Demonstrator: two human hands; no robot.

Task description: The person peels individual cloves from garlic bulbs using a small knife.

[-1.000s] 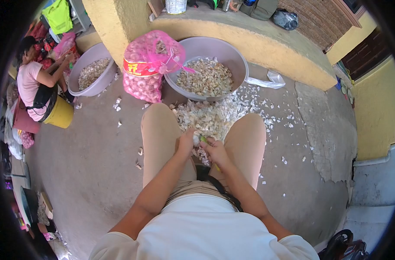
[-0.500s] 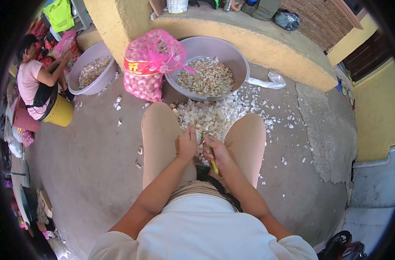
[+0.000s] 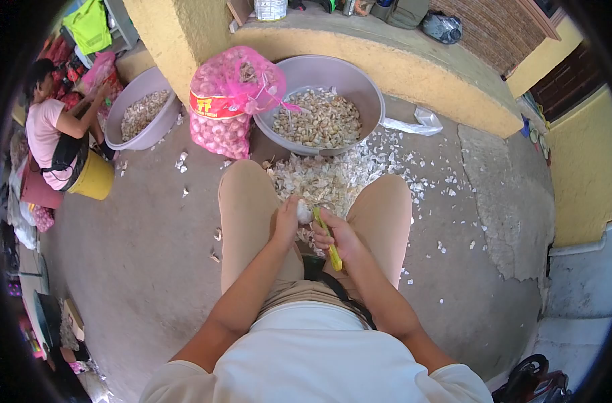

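Between my knees, my left hand (image 3: 287, 220) is closed around a whitish garlic bulb (image 3: 304, 213). My right hand (image 3: 337, 235) grips a yellow-green handled tool (image 3: 332, 250), its upper end close to the bulb. Pale peels (image 3: 319, 176) are scattered on the floor beyond my hands. Farther off, a grey-purple basin (image 3: 376, 111) holds many garlic cloves (image 3: 319, 121). To its left stands a pink mesh bag (image 3: 218, 138) full of garlic bulbs.
At the left, a person in a pink shirt (image 3: 44, 124) sits on a yellow bucket (image 3: 93, 178) beside another basin (image 3: 151, 138) of cloves. A yellow ledge (image 3: 433, 84) runs behind my basin. White plastic (image 3: 420, 124) lies on the floor right of it.
The bulb shows more clearly in my left hand. The handled tool in my right hand has turned and shows more of its length. The camera view has shifted slightly.
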